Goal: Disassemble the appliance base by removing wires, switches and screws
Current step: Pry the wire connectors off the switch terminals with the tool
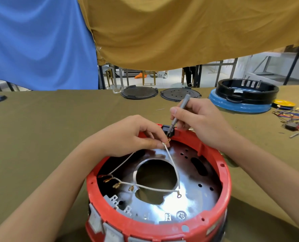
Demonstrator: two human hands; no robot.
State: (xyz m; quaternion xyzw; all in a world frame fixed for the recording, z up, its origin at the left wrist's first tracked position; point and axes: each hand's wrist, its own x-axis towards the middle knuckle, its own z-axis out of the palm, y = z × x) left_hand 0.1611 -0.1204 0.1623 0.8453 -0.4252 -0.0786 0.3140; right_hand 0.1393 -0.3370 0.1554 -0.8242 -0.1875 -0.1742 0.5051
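I see blue cloth (40, 42) hanging at the back left and mustard cloth (189, 30) beside it, both above a counter (40, 123) draped in olive fabric. On its near edge sits the red appliance base (224, 189), open side up, with a shiny metal plate (194, 194) inside it.

My left hand (127, 137) reaches over the base's far rim, thumb and fingertips pressed together on the ring-terminal end of a white wire (171, 159). From that pinch the wire runs down across the plate's middle opening towards a second ring terminal (179, 195) lying on the metal. More white leads end in brass connectors (116, 185) at the base's left inner wall.

My right hand (203, 121) is curled round a thin grey screwdriver (178, 114), gripped like a pen, its tip down at a small black switch block (168, 130) on the far rim, just beside the left fingertips.

Further back lie two dark round lids (139, 92). To the right a black ring (246, 91) rests on a blue one, and near the far right edge a tangle of loose coloured wires (292, 114) is spread out.
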